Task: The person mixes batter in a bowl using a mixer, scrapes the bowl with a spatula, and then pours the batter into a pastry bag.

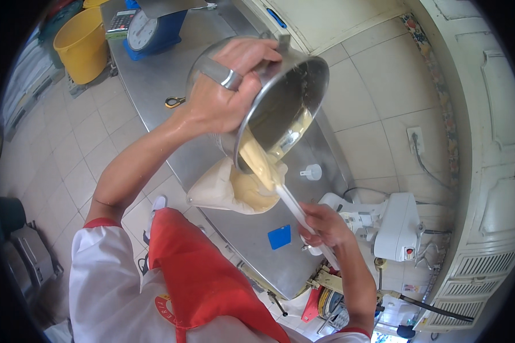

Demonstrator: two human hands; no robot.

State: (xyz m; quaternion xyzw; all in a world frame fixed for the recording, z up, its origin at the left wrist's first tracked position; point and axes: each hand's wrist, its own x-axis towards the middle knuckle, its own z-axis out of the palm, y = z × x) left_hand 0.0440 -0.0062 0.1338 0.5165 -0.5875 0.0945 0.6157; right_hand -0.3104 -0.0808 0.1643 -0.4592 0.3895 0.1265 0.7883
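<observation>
Steel, smeared inside with yellow batter [256, 160]: from my remote seat I take the mixing bowl [277, 103] as my landmark, tipped over above the metal worktop [154, 80] with its mouth slanting downward. The left hand [226, 94] holds it by the side, fingers clamped at its strap handle [230, 79].

Just below the bowl's lower rim I see a cream-coloured bag [209, 191], open at the mouth and with batter inside; whether bag and rim touch, I cannot tell. The right hand [328, 226], below and to the right of the bowl, has its fingers clamped on a white spatula [292, 203], whose batter-coated end sits at the bowl's lip, over the bag's mouth.

Near the bowl, right of its lip, a small white cup-shaped piece [311, 172] lies on the worktop. Farther below the bowl I pick out a flat blue scraper [279, 237], and well to the bowl's lower right a white machine [397, 226]. Left of the bowl, beside the left forearm, shows a yellow-and-black handle [174, 102]. Up and left of the bowl stands a blue dial scale [149, 34], a calculator [120, 22] next to it; farther left is a yellow bucket [81, 48].
</observation>
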